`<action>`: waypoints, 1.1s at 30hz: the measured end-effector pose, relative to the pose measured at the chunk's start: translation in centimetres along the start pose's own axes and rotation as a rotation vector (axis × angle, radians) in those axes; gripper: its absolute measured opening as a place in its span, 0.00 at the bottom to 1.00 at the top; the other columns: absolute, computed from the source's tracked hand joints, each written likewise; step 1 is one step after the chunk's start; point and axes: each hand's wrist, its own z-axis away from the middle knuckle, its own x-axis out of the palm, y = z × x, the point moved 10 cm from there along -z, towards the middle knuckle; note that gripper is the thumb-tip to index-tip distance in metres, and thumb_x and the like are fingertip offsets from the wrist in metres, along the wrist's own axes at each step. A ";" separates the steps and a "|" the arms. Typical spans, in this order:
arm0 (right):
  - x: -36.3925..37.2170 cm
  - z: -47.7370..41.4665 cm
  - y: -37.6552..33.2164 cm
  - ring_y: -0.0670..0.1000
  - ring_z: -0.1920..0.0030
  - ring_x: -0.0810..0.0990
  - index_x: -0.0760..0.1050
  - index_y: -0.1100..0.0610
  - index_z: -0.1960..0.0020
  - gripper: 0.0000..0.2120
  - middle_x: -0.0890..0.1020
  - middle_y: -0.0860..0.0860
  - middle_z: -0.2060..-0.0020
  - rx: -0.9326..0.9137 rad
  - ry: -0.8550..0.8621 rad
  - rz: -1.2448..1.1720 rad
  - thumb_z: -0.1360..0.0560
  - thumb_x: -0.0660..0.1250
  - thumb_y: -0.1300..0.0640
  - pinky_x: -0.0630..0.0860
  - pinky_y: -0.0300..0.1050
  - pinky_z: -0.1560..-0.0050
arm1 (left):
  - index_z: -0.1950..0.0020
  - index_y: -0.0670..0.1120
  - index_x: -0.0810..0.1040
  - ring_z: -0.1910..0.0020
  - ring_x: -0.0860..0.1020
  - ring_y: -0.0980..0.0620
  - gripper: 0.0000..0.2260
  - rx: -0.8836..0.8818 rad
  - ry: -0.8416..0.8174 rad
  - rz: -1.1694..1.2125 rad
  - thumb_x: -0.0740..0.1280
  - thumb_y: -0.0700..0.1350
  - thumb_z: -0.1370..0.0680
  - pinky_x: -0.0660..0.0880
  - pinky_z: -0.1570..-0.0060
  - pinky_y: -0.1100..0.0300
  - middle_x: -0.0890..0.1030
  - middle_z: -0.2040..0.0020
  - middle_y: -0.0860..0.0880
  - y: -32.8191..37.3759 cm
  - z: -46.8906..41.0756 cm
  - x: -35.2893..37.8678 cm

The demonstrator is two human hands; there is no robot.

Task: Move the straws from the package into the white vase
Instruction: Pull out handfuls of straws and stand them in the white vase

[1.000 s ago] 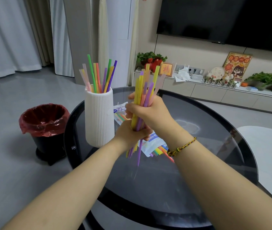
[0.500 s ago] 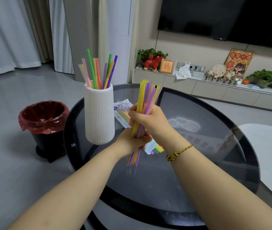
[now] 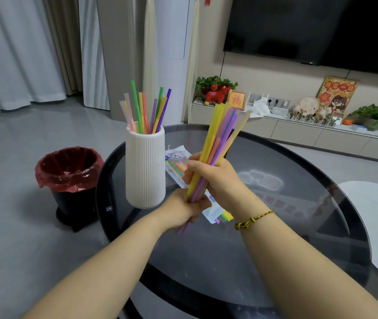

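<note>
both hands wrapped round one bundle of straws [image 3: 220,139], held above the desk [image 3: 287,238] near its middle. left hand [image 3: 183,204] at the low end, closed tight about the bundle. right hand [image 3: 215,178] just above it and touching it, curled round the same bundle at about mid-length, with a braided yellow bracelet [image 3: 253,219] on the wrist. bundle tilted, tops leaning toward 1 o'clock: yellow, purple, orange, a few pale. lower tips poking out under the left hand, blurred.

at 9 o'clock of the hands, near but apart: white vase [image 3: 145,169], ribbed, upright on the desk by its 10 o'clock edge. inside it, standing straws [image 3: 146,111] in a loose fan, green, pink, yellow, red, purple, reaching well above the rim.

flat on the desk behind and beneath the hands: package [image 3: 175,162], clear plastic with a printed label, running from 11 o'clock toward 5 o'clock, partly hidden by the hands. packed straws [image 3: 226,216] inside it, coloured ends showing at the 5 o'clock end.

on the floor [image 3: 10,203] at 9 o'clock of the desk: black bin [image 3: 68,178] with a red liner. far off from 12 to 2 o'clock: low cabinet [image 3: 298,134] carrying plants [image 3: 374,113], dark screen [image 3: 310,26] above it. white curtains [image 3: 10,54] at 10 o'clock.
</note>
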 end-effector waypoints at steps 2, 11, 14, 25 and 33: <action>0.9 0.1 -0.4 0.46 0.74 0.80 0.74 0.57 0.62 0.08 0.79 0.48 0.78 0.030 -0.072 -0.116 0.27 0.63 0.66 0.79 0.37 0.70 | 0.69 0.47 0.72 0.81 0.67 0.58 0.11 0.035 -0.004 -0.019 0.64 0.41 0.27 0.68 0.77 0.68 0.69 0.84 0.54 1.1 0.2 -0.4; 2.7 -1.4 -5.1 0.46 0.78 0.71 0.69 0.57 0.70 0.15 0.69 0.46 0.81 -0.141 -0.012 -0.018 0.26 0.60 0.66 0.76 0.39 0.68 | 0.52 0.45 0.77 0.70 0.76 0.65 0.09 0.096 0.148 0.035 0.71 0.40 0.31 0.71 0.67 0.72 0.78 0.67 0.56 3.0 2.3 -5.5; 1.5 -2.4 -8.0 0.45 0.79 0.73 0.71 0.57 0.69 0.14 0.71 0.45 0.83 -0.217 0.082 -0.066 0.25 0.60 0.65 0.74 0.42 0.66 | 0.53 0.52 0.74 0.55 0.76 0.55 0.13 0.137 0.467 0.120 0.73 0.41 0.33 0.71 0.53 0.62 0.77 0.57 0.57 2.7 4.1 -10.3; 1.9 -6.4 -15.3 0.48 0.75 0.75 0.72 0.56 0.67 0.12 0.73 0.45 0.84 -0.422 0.230 -0.238 0.25 0.60 0.62 0.73 0.49 0.62 | 0.27 0.52 0.43 0.29 0.58 0.47 0.53 0.116 0.655 -0.110 0.77 0.50 0.39 0.59 0.34 0.48 0.56 0.26 0.46 3.1 2.1 -17.3; 5.1 -9.8 -9.8 0.56 0.71 0.74 0.72 0.56 0.84 0.26 0.76 0.48 0.82 -0.197 0.217 0.091 0.27 0.62 0.59 0.74 0.47 0.65 | 0.29 0.52 0.35 0.46 0.68 0.57 0.54 0.140 0.536 -0.069 0.76 0.48 0.37 0.62 0.46 0.61 0.67 0.47 0.59 4.0 -1.0 -16.6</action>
